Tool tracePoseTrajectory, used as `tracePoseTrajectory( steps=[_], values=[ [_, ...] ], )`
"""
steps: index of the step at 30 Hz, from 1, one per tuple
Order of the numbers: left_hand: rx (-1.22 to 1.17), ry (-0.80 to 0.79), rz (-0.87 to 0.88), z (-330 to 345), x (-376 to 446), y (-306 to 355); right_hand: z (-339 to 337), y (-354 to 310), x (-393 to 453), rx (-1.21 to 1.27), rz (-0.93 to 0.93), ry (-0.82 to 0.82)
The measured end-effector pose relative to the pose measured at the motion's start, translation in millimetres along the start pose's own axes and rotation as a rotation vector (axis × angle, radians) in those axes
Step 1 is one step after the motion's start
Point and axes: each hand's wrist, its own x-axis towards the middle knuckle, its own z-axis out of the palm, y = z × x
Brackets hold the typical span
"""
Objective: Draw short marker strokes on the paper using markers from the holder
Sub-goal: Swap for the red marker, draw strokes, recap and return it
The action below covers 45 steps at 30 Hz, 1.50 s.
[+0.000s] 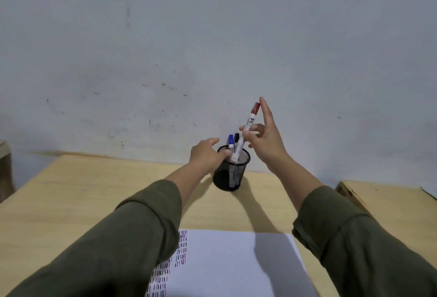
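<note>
A black mesh holder [230, 173] stands on the wooden table near the wall. A blue-capped marker [231, 143] and a black-capped marker [236, 137] stand inside it. My right hand [266, 139] pinches a white marker with a red cap [248, 126], tilted, its lower end inside the holder's rim. My left hand [205, 153] rests on the holder's left rim, its fingers touching the mesh edge. The white paper [227, 266] lies in front of me, with rows of short red, blue and black strokes along its left part.
A pale wall rises right behind the table [71, 192]. A second wooden surface [387, 202] adjoins on the right. Both green sleeves cover parts of the paper's left and right sides. A brown object [4, 169] stands at the far left.
</note>
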Motion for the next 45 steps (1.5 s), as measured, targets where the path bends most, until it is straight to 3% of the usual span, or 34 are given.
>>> tracePoseTrajectory(
  steps=[8,16,32,45],
  values=[
    [-0.022,-0.056,0.022,9,14,-25,19,35,26,-0.196,-0.078,-0.066],
    [-0.162,-0.043,0.008,16,17,-30,30,57,23,-0.411,-0.04,-0.215],
    [-0.235,-0.019,-0.009,18,11,-28,31,59,26,-0.543,-0.042,-0.192],
    [-0.227,0.011,-0.014,22,9,-25,32,61,25,-0.452,-0.015,-0.166]
  ],
)
